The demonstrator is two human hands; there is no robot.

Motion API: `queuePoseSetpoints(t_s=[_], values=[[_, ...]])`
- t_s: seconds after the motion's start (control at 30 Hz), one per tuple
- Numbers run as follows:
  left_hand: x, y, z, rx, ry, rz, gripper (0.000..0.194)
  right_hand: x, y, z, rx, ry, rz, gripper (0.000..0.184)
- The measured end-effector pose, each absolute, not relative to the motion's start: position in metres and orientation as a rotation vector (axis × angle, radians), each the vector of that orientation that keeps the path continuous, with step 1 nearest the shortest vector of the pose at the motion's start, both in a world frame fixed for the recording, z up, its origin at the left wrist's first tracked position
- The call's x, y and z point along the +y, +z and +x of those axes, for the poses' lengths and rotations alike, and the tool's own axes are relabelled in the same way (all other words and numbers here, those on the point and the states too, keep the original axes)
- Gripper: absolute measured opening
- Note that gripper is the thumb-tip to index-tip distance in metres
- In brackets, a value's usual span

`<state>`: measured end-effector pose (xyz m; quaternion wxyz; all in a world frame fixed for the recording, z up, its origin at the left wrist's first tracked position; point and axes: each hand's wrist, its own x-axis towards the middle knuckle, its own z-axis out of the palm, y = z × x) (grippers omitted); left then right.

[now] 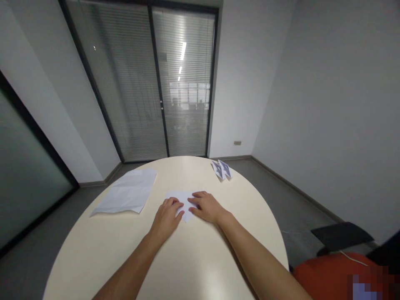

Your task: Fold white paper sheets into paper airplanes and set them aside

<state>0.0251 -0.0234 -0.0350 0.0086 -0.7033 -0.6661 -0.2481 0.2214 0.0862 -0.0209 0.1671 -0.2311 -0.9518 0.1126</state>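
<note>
A small folded sheet of white paper (pixel 185 216), with a point toward me, lies on the table between my hands. My left hand (pixel 169 214) rests on its left side, fingers slightly bent and thumb apart. Across the right side of the paper, my right hand (pixel 207 206) lies with its fingers spread. Both palms face down, and the hands cover much of the sheet, so its folds are mostly hidden.
The round cream table (pixel 184 266) carries a larger creased white sheet (pixel 129 191) at the left and two folded paper pieces with dark patterns (pixel 222 170) at the far right. A red chair (pixel 325 271) with a black tablet arm (pixel 342 235) stands at the lower right.
</note>
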Motion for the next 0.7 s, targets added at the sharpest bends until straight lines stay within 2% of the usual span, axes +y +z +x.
queuePoseSetpoints(t_s=[0.1,0.23,0.37,0.7], values=[[-0.025,-0.029,0.029,-2.076,-0.729,-2.248,0.024,0.089,-0.019,0.223,-2.684,0.320,-0.614,0.039],[-0.027,-0.030,0.030,-2.037,-0.724,-2.293,0.022,0.092,-0.025,0.223,-2.666,0.359,-0.538,0.041],[-0.027,-0.035,0.023,-1.978,-0.775,-2.378,0.027,0.091,-0.028,0.222,-2.667,0.446,-0.579,0.047],[-0.029,-0.033,0.008,-1.906,-0.787,-2.537,0.038,0.087,-0.027,0.223,-2.685,0.489,-0.692,0.041]])
